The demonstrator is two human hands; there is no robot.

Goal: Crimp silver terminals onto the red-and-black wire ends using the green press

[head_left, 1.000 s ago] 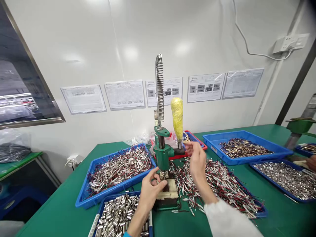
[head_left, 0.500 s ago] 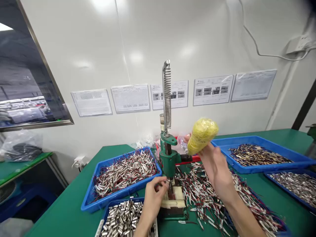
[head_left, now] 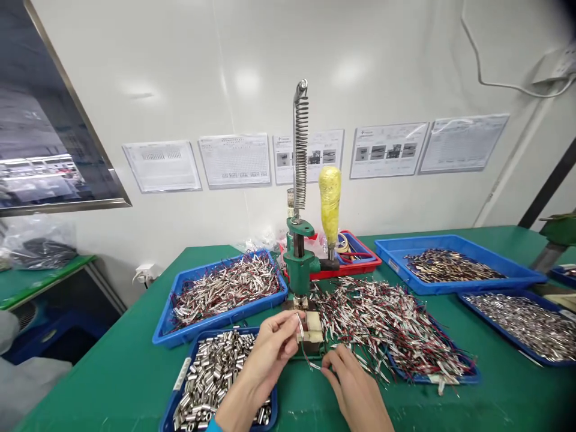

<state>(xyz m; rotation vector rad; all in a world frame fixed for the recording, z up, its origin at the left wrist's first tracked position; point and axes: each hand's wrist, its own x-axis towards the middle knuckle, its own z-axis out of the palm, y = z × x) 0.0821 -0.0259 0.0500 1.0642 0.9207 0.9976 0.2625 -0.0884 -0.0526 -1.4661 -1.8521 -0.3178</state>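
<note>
Left hand (head_left: 270,343) pinches upper end of thin wired part (head_left: 301,329), in front of green press (head_left: 299,270). Right hand (head_left: 351,384) pinches its lower end, near wired-part pile (head_left: 382,324).

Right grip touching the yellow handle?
Apart. The head view shows the yellow handle upright, with loose wired parts visible in the gap between its lower end and the right grip.

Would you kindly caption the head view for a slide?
Left hand pinching a wired piece, right hand at its end, before a green press.
</note>
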